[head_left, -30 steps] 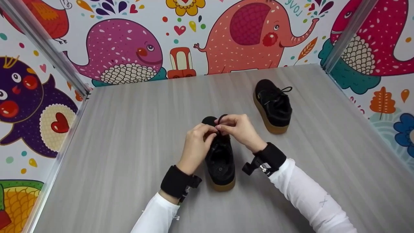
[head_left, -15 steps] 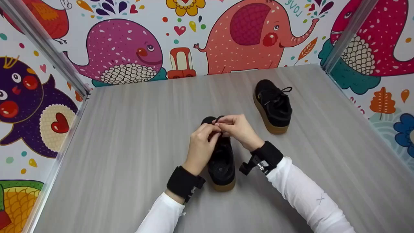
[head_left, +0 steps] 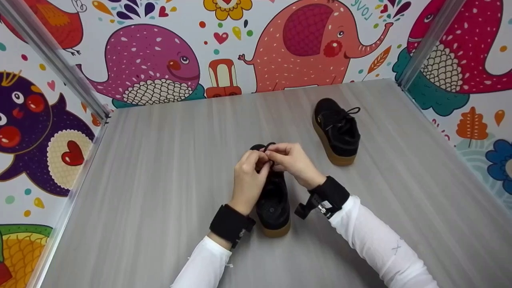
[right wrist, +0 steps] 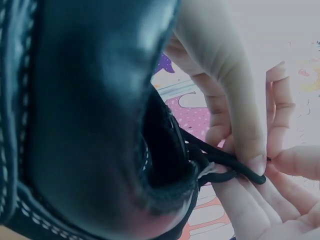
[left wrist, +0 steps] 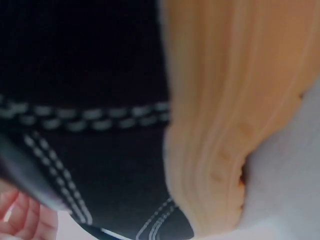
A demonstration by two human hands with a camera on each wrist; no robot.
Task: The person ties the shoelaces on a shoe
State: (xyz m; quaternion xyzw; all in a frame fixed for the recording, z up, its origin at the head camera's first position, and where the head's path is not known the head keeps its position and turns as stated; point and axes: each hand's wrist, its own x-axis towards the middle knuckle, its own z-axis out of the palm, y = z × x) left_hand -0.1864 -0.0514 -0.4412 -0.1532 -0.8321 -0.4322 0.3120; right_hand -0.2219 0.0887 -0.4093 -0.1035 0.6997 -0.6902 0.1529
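Note:
A black lace-up shoe (head_left: 273, 212) with a tan sole stands on the grey surface, toe pointing away from me. Over its front, my left hand (head_left: 249, 180) and right hand (head_left: 295, 164) meet at the fingertips. Both pinch the black shoelace (right wrist: 227, 160); in the right wrist view, the left thumb (right wrist: 250, 140) presses on a loop beside the right hand's fingers (right wrist: 280, 200). Which strand each hand holds is partly hidden. The left wrist view is filled by the shoe's stitched side (left wrist: 100, 160) and sole (left wrist: 210, 125), with some fingers (left wrist: 30, 217) at the lower left corner.
A second black shoe (head_left: 338, 132) stands farther back to the right, its lace tied in a bow. Printed cartoon walls (head_left: 156, 64) with metal corner posts (head_left: 64, 68) border the grey surface (head_left: 160, 180) at the back and sides.
My left hand has shifted slightly right, closer to the right hand, and its fingers have curled in more. The right hand moved slightly down. Both shoes stay in place.

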